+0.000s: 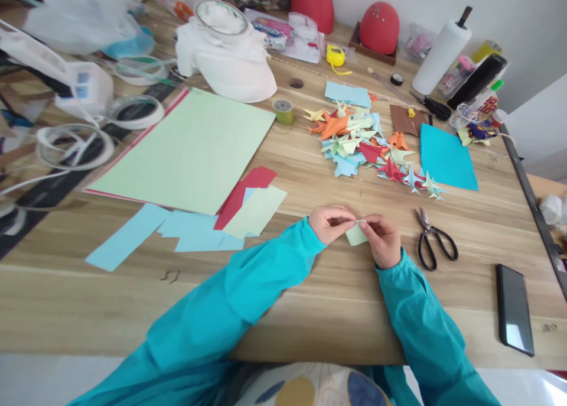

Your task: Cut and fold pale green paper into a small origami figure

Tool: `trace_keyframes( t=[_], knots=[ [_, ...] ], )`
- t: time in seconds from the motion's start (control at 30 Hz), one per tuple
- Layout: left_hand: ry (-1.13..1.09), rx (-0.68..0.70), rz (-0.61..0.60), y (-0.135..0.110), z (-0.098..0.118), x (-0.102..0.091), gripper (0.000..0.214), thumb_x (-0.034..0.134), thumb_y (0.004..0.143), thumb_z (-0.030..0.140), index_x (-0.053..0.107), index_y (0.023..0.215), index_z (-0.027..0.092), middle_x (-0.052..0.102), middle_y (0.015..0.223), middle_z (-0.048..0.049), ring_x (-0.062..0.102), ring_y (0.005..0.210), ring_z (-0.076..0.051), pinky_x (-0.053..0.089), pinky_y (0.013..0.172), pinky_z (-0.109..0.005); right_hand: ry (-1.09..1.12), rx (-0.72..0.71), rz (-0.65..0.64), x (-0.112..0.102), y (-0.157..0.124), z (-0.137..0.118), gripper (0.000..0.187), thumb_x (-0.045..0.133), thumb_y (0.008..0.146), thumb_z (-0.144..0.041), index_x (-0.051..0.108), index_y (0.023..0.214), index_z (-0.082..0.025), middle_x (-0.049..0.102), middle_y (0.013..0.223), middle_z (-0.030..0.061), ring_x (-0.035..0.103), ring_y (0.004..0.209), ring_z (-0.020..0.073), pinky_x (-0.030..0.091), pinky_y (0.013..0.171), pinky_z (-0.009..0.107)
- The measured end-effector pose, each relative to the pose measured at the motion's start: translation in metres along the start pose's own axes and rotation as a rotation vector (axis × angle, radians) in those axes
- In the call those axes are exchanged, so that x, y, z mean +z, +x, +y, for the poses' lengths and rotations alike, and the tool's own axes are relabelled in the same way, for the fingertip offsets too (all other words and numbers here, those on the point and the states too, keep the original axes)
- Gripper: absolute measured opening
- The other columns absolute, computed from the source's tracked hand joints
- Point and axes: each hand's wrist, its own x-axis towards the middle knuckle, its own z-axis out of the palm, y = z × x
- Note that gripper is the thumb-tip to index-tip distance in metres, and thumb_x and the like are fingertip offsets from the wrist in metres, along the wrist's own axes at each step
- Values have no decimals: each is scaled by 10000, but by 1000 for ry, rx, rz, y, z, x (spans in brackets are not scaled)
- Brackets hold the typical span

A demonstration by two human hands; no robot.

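Note:
A small piece of pale green paper (357, 236) is pinched at its upper edge between my two hands, just above the wooden table. My left hand (331, 223) grips it from the left with thumb and fingertips. From the right, my right hand (381, 239) has its thumb pressed on the same edge. Beyond the hands lies a pile of folded paper cranes (349, 135) in orange, red, blue and green. Black-handled scissors (429, 240) rest open to the right of my right hand. Cut green paper strips (261, 212) lie left of my left hand.
Large pale green sheets (190, 152) lie at the left, with blue strips (128, 234) in front. A thread spool (283, 111) stands behind them. At the right are a turquoise sheet (448, 158) and a phone (514, 308). White cables (73, 146) coil at far left.

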Motion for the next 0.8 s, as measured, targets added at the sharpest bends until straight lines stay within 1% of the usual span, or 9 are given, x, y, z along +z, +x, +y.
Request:
trace_keyframes(
  t=[0.37,0.8],
  knots=[
    [23,51,-21,0,1,-1,130,596,700,237,650,704,119,609,685,-60,541,576,-109,427,492,-213,10,14,-11,0,1,-3,69,653,690,-251,623,703,-191,601,637,-5,536,574,112,430,538,247],
    [23,34,-33,0,-2,0,140,596,702,233,643,705,101,592,679,-59,528,558,-99,416,480,-203,-9,65,1,0,0,-3,120,656,681,-294,601,679,-187,579,599,-16,506,538,103,410,514,237]
  ],
)
